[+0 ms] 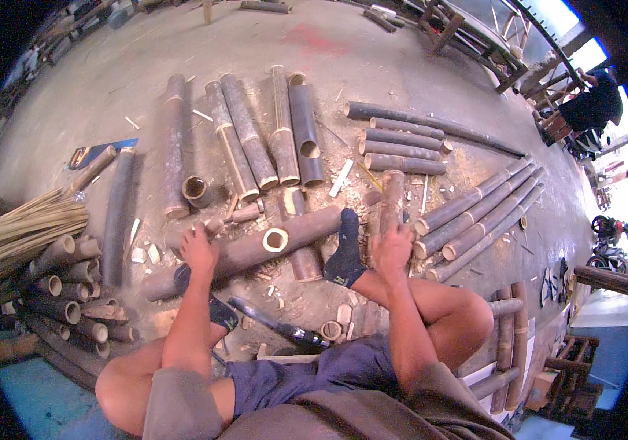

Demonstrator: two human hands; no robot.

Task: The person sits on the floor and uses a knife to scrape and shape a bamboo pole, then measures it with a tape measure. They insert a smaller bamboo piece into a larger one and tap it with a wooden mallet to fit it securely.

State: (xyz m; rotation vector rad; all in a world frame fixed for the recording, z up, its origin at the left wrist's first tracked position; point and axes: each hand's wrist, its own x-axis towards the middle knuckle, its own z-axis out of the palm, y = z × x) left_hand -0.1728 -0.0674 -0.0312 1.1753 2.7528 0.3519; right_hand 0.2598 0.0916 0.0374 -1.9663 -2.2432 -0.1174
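Observation:
A thick brown bamboo pole with a round cut hole lies slantwise on the floor before me, braced between my socked feet. It crosses another bamboo piece. My left hand is closed at the pole's far side around a short, pale brown wooden piece, whose kind I cannot make out. To the right of my right foot, my right hand is wrapped round the near end of a short bamboo section pointing away from me. The fingertips are partly hidden.
Cut bamboo tubes lie ahead, with longer poles at right. A black power tool rests near my lap. Stacked tubes and split strips are at left, beside a blue handsaw. Shavings litter the floor; a person is far right.

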